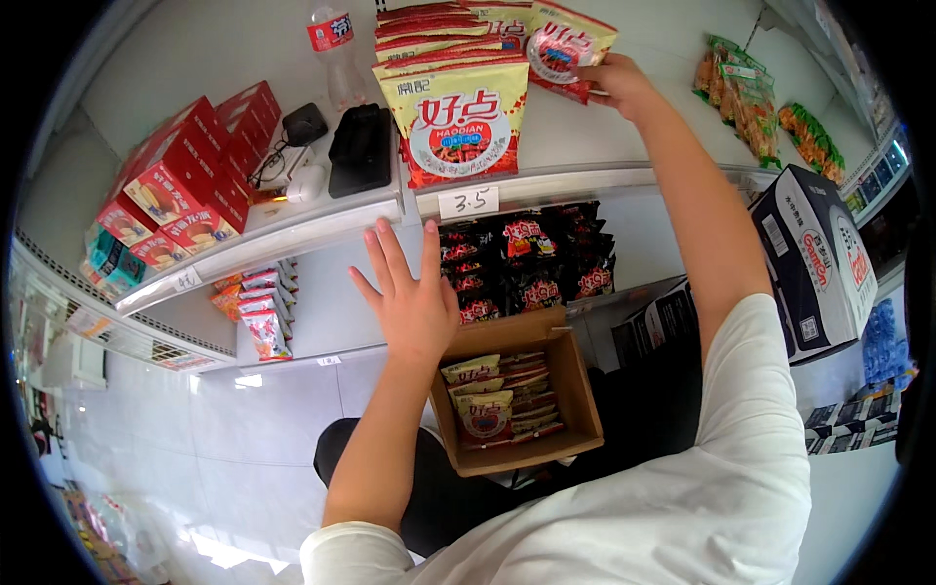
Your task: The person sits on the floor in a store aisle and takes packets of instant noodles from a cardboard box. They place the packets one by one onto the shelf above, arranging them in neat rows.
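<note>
At the upper right of the shelf, my right hand point(618, 82) grips the right edge of a red and cream snack bag point(567, 47). Beside that bag, a row of matching snack bags point(464, 121) stands upright, one behind another. My left hand point(409, 296) is spread with nothing in it, in front of the shelf edge point(482, 186) and left of black snack packets point(530, 248) on the lower shelf. Below, an open cardboard box point(578, 409) at my legs holds more of the red and cream bags point(484, 420).
Red boxes point(172, 179), a black plastic holder point(360, 150) and a clear bottle point(340, 62) stand on the upper left shelf. Green and orange packets point(746, 106) lie at the right. A large black and white carton point(812, 263) is right of my right arm.
</note>
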Demonstrator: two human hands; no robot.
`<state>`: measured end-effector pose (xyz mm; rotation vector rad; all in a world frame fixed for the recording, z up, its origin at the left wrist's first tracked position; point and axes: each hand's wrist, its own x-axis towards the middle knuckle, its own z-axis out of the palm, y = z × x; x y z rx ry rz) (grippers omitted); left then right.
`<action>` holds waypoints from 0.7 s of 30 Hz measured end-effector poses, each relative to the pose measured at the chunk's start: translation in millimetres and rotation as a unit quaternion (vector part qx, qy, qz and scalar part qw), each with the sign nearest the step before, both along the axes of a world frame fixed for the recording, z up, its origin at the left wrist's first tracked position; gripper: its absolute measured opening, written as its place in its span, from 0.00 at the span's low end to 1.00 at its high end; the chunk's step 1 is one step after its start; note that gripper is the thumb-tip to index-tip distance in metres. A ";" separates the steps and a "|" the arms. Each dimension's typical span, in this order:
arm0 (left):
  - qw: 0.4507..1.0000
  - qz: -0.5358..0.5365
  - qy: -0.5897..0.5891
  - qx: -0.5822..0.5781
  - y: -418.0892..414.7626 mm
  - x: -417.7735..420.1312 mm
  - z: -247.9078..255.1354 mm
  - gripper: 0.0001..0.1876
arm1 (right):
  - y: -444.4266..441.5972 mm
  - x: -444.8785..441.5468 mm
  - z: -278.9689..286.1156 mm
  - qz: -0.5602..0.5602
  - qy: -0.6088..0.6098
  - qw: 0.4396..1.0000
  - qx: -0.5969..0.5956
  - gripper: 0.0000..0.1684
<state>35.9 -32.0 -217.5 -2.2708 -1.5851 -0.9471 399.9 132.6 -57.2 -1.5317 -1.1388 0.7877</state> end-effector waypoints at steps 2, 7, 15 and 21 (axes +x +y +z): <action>1.000 0.013 0.011 0.003 0.9 -2.2 -1.8 0.43 | 22.2 -19.3 -2.2 0.012 -0.008 1.000 -0.002 0.21; 1.000 -0.002 -0.003 0.012 3.1 -0.4 -2.6 0.40 | 76.1 -27.5 -10.8 0.060 -0.074 0.995 0.020 0.16; 1.000 -0.003 0.010 0.015 3.7 -3.2 -4.6 0.39 | 103.1 -39.1 -13.6 -0.082 -0.468 0.879 0.034 0.28; 0.999 -0.036 -0.012 0.008 0.2 -0.9 -3.0 0.39 | 101.4 -26.8 -10.4 -0.101 -0.456 0.883 -0.037 0.28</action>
